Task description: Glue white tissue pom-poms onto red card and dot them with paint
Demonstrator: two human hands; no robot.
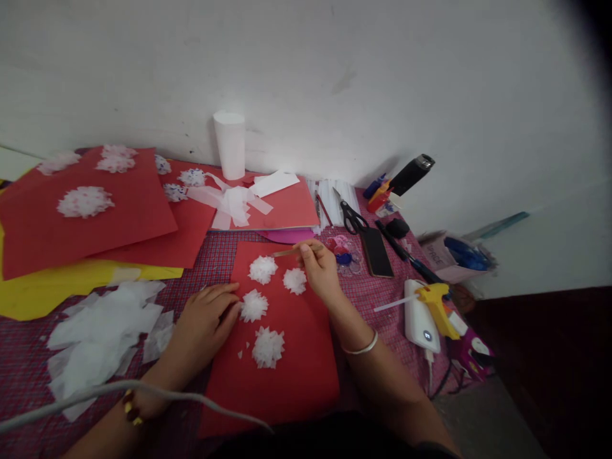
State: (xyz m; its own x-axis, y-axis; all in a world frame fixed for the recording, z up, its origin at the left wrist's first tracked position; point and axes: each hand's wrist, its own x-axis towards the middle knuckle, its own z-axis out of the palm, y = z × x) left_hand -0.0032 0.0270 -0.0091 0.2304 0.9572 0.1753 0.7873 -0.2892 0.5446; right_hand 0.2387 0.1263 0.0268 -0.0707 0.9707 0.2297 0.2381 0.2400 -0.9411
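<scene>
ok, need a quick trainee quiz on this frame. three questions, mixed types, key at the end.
1. Count: how many white ruffled flowers lie on the red sheet nearest the person?
2. Which hand: which one holds the thin stick?
3. True or false: the white cylinder stands on end near the wall.

Key:
1. Four.
2. The right hand.
3. True.
</scene>
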